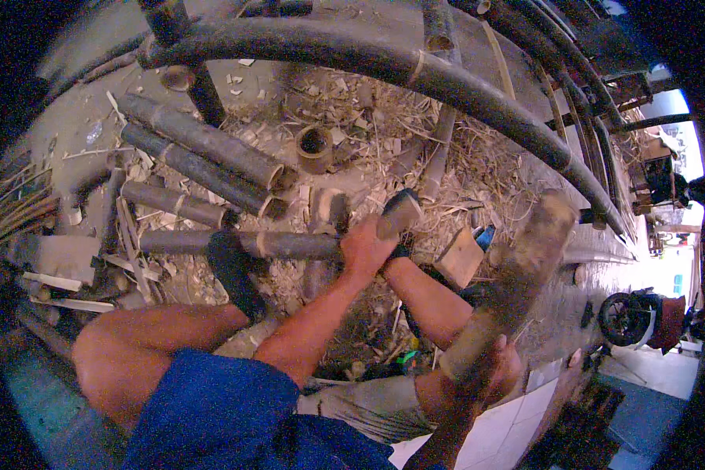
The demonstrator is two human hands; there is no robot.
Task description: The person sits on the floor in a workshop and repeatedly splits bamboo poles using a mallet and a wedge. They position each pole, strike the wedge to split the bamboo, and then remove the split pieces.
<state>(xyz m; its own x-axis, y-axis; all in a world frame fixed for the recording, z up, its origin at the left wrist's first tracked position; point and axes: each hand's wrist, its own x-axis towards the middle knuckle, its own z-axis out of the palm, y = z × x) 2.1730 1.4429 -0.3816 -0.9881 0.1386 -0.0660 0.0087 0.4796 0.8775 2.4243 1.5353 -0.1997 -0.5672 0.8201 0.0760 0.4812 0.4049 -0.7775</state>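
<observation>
My left hand point(366, 249) is closed round a short piece of bamboo point(400, 215) with a dark outer side and a pale face, held low over the chip-strewn ground. At the lower right, my right hand point(503, 371) grips the near end of a thick wooden club point(517, 282), which slants up and away to the right, its outline somewhat blurred. Part of the right fingers is hidden behind the club. Just beyond my left hand's side lies a dark bamboo pole point(290, 245). A pale wooden block point(460, 257) sits between the two hands.
A long bamboo rail point(305, 43) arches across the far side. Several cut bamboo tubes point(204, 145) lie at the left, and a short bamboo ring point(314, 150) stands among shavings point(384, 125). My bent legs point(141, 345) flank the work. A motorcycle point(638, 317) stands far right.
</observation>
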